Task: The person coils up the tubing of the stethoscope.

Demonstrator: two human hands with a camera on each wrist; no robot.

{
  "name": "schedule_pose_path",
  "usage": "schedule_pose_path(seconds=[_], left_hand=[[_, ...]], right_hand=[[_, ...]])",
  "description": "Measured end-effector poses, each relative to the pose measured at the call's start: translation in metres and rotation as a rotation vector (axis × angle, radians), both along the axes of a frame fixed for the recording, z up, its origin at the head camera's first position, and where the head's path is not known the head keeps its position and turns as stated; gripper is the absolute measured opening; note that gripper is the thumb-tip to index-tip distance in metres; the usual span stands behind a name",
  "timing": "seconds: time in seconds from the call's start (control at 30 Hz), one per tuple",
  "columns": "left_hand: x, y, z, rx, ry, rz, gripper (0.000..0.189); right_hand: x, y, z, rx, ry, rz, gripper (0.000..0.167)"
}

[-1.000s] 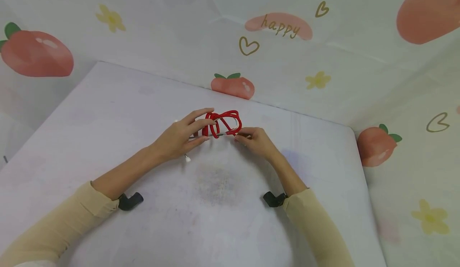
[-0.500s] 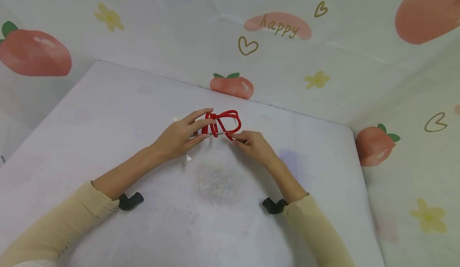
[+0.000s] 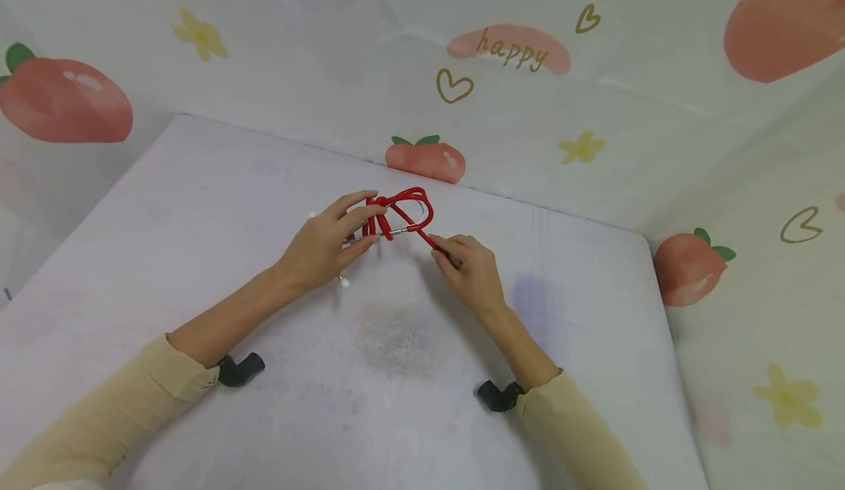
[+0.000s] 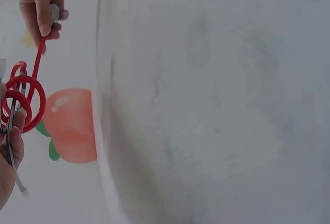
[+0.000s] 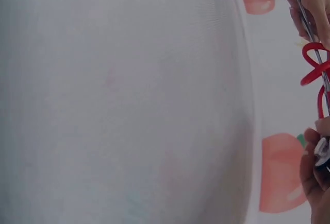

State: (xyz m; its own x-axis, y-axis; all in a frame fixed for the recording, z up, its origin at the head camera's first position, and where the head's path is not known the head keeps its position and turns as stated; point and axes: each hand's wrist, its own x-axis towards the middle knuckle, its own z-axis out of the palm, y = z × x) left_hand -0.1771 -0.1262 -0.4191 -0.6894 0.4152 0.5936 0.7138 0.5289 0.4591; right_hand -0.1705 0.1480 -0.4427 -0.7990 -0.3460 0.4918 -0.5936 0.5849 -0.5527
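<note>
A stethoscope with red tubing point(image 3: 428, 215) is held up over the table, its tubing looped and wound round the metal ear tubes point(image 4: 11, 147). My left hand point(image 3: 317, 246) grips the wound part between thumb and fingers. A white ear tip point(image 3: 344, 282) sticks out below that hand. In my right hand point(image 3: 474, 273) is the chest piece point(image 5: 323, 151), mostly covered by the fingers in the head view. A short straight stretch of red tube runs from it to the loop. Both hands also show at the edges of the wrist views.
A pale, stained table point(image 3: 396, 402) lies under the hands. Its back edge meets a wall sheet point(image 3: 317, 50) printed with peaches, flowers and hearts. A black fitting sits at each sleeve cuff.
My right hand has moved down and to the right with the chest piece, drawing the tube out straight from the loop. My left hand and the wound stethoscope have shifted slightly up and left.
</note>
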Motion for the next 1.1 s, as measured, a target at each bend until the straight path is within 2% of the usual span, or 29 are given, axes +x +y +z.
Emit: schedule_pose_path(seconds=[0.3, 0.5, 0.67, 0.87, 1.1], left_hand=[[-0.003, 0.0, 0.003, 0.0, 0.012, 0.048, 0.05], [-0.003, -0.001, 0.003, -0.015, 0.024, 0.064, 0.049], [-0.003, 0.0, 0.002, -0.027, 0.032, 0.061, 0.048], [-0.003, 0.001, 0.0, -0.051, 0.042, 0.049, 0.049], [-0.002, 0.002, -0.001, -0.076, 0.036, 0.041, 0.053]], right_hand=[[0.005, -0.001, 0.001, -0.054, 0.092, 0.039, 0.025], [0.009, 0.001, 0.008, -0.055, 0.174, 0.146, 0.025], [0.01, 0.002, 0.015, -0.039, 0.204, 0.218, 0.031], [0.01, 0.003, 0.022, -0.023, 0.216, 0.282, 0.033], [0.01, 0.0, 0.032, 0.006, 0.172, 0.333, 0.031]])
